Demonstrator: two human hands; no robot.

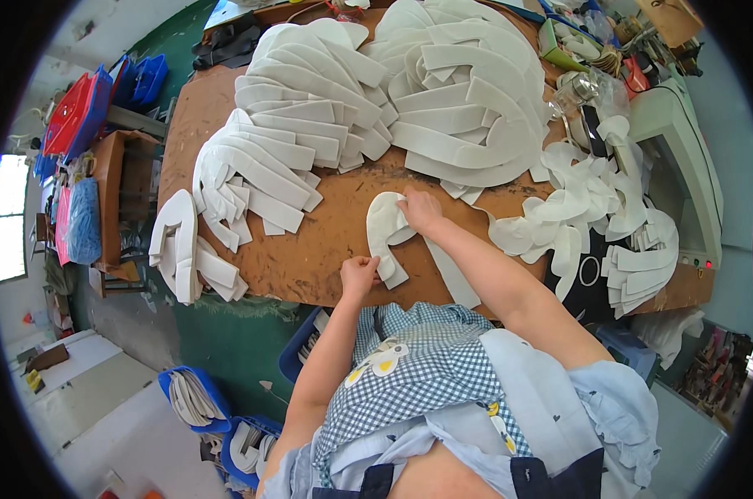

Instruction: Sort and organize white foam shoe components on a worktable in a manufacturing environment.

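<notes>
A white U-shaped pad [380,224], probably foam or felt, lies at the front middle of the brown table. At its lower left end, my left hand [360,276] is closed in a pinch on the edge. Over the upper right of the curve, my right hand [421,209] grips the pad with bent fingers and covers part of it. Beneath my right forearm a long white strip-like leg [451,270] reaches toward the table's front edge; where it joins is hidden. Just beyond my hands stand overlapping stacks of similar pads [468,108].
More fanned pads [302,100] cover the table's left, with a small pile [181,249] at the front left corner. Right of my arm lie loose white curved pieces [559,208], another stack [643,262] and a pale machine housing [676,158]. Blue baskets [195,399] of pads stand on the floor.
</notes>
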